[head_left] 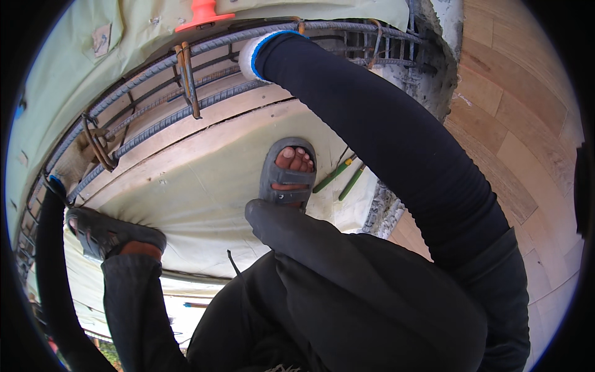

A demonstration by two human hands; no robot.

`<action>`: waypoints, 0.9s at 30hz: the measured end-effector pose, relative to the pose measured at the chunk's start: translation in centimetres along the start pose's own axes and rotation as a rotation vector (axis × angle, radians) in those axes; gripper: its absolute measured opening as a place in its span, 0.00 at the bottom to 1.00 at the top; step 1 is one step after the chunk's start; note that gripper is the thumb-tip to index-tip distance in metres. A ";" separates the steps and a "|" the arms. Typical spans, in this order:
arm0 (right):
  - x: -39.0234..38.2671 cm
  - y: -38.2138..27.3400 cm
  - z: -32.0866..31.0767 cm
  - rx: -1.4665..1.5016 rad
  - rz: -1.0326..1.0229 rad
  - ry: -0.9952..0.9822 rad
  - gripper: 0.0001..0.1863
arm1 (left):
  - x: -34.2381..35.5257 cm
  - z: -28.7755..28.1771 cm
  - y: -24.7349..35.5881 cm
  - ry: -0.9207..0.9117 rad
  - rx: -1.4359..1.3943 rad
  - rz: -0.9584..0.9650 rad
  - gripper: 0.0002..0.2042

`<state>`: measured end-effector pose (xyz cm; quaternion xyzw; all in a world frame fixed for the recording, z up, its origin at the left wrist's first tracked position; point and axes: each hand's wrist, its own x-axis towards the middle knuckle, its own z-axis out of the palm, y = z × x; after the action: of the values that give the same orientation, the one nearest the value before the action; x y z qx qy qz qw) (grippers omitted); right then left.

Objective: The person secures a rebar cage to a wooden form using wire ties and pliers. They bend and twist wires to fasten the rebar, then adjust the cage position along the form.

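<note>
A cage of ribbed steel reinforcing bars (167,127) curves across the far side, with rusty stirrups around its bars. At the far left, my left hand (73,162) in a dirty pale work glove reaches in between the bars. Its partly hidden fingers look bent round a rusty stirrup (99,149). My right arm stretches over to the same cage further right. Of my right hand (250,59) only the white glove with its blue-edged cuff shows, beside the upper bar. Its fingers are hidden, so I cannot tell what they hold.
Two green-handled tools (334,176) lie beside my sandalled foot (290,170). An orange-red plastic piece with a flange (204,13) stands beyond the cage on pale sheeting (74,68). Rough broken concrete (437,80) borders wood-look flooring (496,111) on the right. Boards run below the bars.
</note>
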<state>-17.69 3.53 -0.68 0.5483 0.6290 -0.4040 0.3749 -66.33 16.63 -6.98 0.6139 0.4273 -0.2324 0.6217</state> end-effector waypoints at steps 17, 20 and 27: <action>-6.0 -2.5 -0.7 0.580 -0.205 0.467 0.24 | 0.9 -0.2 -0.5 0.070 0.124 -0.078 0.15; -8.6 -3.2 -0.7 0.566 -0.216 0.393 0.27 | 1.2 -0.6 -2.2 0.061 -0.015 -0.073 0.14; -12.4 -3.6 3.4 0.718 -0.364 1.055 0.11 | 1.0 -0.6 -3.7 0.116 0.038 -0.029 0.14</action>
<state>-19.75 -4.61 9.68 0.6484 0.6372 -0.3226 -0.2635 -68.99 16.88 -9.81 0.6318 0.4668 -0.2134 0.5809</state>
